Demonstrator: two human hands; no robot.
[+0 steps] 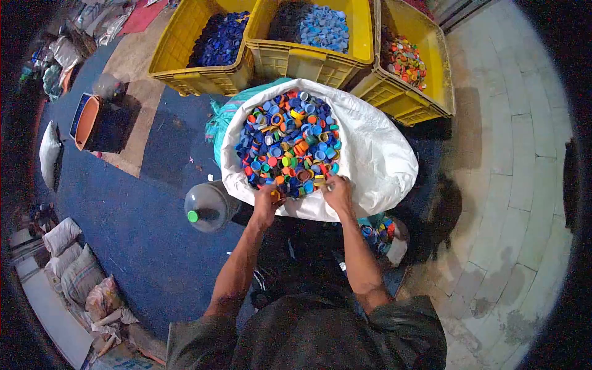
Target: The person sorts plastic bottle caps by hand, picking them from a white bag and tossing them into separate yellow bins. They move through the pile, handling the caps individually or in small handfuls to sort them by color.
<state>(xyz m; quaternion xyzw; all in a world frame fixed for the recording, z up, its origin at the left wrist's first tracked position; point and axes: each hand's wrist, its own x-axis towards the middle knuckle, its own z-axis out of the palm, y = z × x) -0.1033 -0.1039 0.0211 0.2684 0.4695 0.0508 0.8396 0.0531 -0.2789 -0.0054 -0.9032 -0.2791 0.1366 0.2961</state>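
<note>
I have both hands in the near part of the big pile of bottle caps (287, 145). The caps sit in the wide mouth of a white sack (379, 163), right in front of me, all mixed up: blue, red, orange, green and yellow. It looks like I am picking through them from the near edge.

My left hand (266, 205) is at about 7 o'clock on the pile. Its fingers are curled in among the caps, close to a yellow one. My right hand (338, 196) is at about 5 o'clock, with its fingers bent down to the rim. Both look more curled than spread, but I cannot tell how wide the gap is in each, or if a cap is pinched in it.

I think the next move calls for small, soft pinches, so that no caps roll over the edge.

Past the sack are three yellow bins: one at 11 o'clock (169, 46) with dark blue caps, one at 12 (308, 57) with light blue, and one at 1 (439, 61) with red, orange and white.
</note>
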